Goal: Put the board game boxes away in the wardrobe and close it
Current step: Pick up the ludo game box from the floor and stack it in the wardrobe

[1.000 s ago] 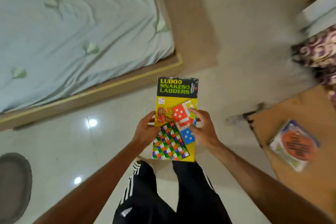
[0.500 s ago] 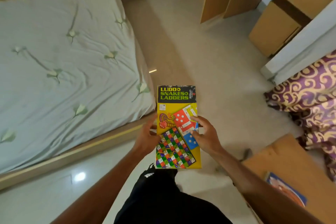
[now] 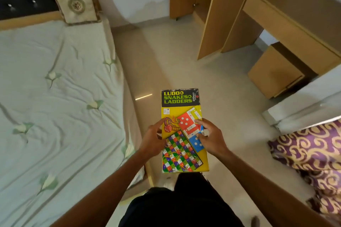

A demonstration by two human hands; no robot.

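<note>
A yellow Ludo and Snakes & Ladders box (image 3: 181, 108) is held flat in front of me, title end pointing away. My left hand (image 3: 153, 140) grips its left edge with the thumb on top. On the right edge sits my right hand (image 3: 212, 139), fingers spread over the dice picture. The wooden wardrobe (image 3: 212, 14) stands ahead at the top right with its doors swung open and bare shelves showing inside.
A bed (image 3: 55, 107) with a pale green sheet and a cushion (image 3: 75, 4) fills the left. A low wooden cabinet (image 3: 275, 73) and a purple patterned cloth (image 3: 310, 153) lie on the right. Tiled floor (image 3: 184, 64) runs between bed and wardrobe.
The view has lifted from the floor toward the room's far end, bringing the open wardrobe into sight. The wooden table with another box has dropped out of view. Both hands keep hold of the box.
</note>
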